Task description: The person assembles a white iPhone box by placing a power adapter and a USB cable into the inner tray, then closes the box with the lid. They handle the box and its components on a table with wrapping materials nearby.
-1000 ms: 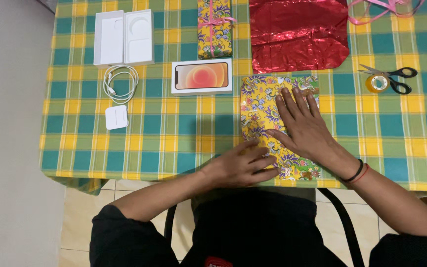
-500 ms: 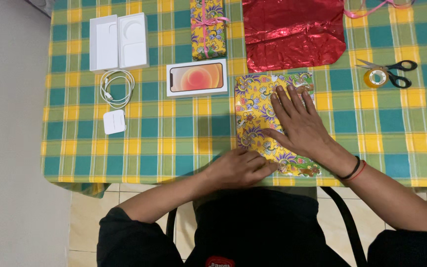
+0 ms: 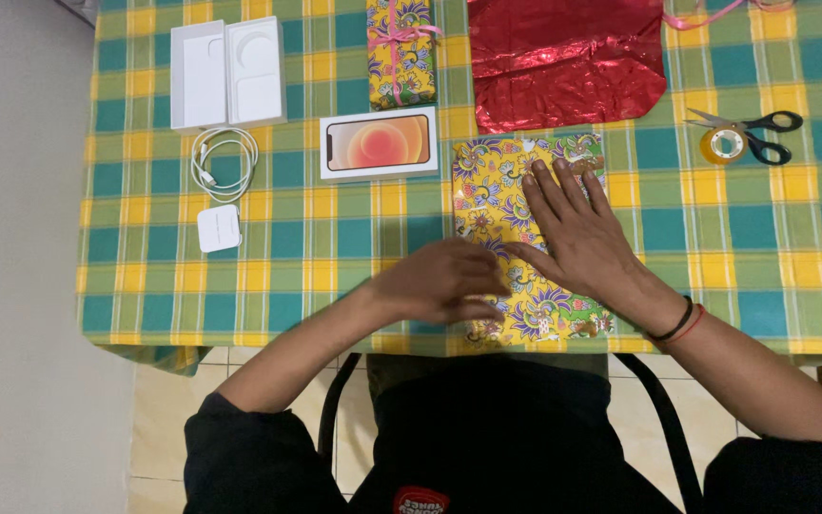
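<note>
Fingers of right hand (image 3: pixel 577 238) spread flat on floral wrapping paper (image 3: pixel 497 190). Left hand (image 3: pixel 444 281) loosely curled at its left edge, gripping nothing visible. Open white box (image 3: pixel 227 74), far left of paper, holds only moulded trays.

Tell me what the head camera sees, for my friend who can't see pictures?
A person's right hand presses flat on a yellow flowery wrapping sheet while the left hand touches its left edge, on a checked tablecloth. Beyond lie a phone box, white cable, wrapped gift, red foil, scissors and tape.
</note>
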